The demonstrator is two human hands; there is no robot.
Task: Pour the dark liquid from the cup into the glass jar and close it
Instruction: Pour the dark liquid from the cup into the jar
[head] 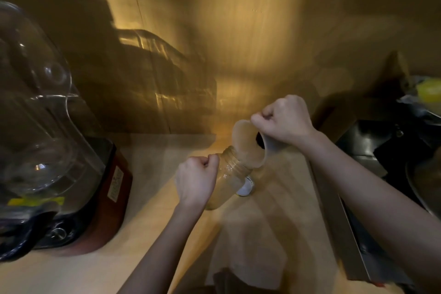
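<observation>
Grip: right hand [285,119] closed on cup [249,144] handle, left hand [196,180] clasping glass jar [229,172] body; rigid, likely fragile and slippery, lid [245,188] on table [274,210].

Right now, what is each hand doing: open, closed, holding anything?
Left hand: closed around the glass jar, steadying it on the counter.
Right hand: closed on the cup, tipped with its rim over the jar's mouth.

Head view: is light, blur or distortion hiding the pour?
Head view: dim amber light with a bright patch on the wall; soft blur throughout; wide-angle bending at the edges. The cup tipped over the jar mouth is readable, but no stream can be made out.
</observation>
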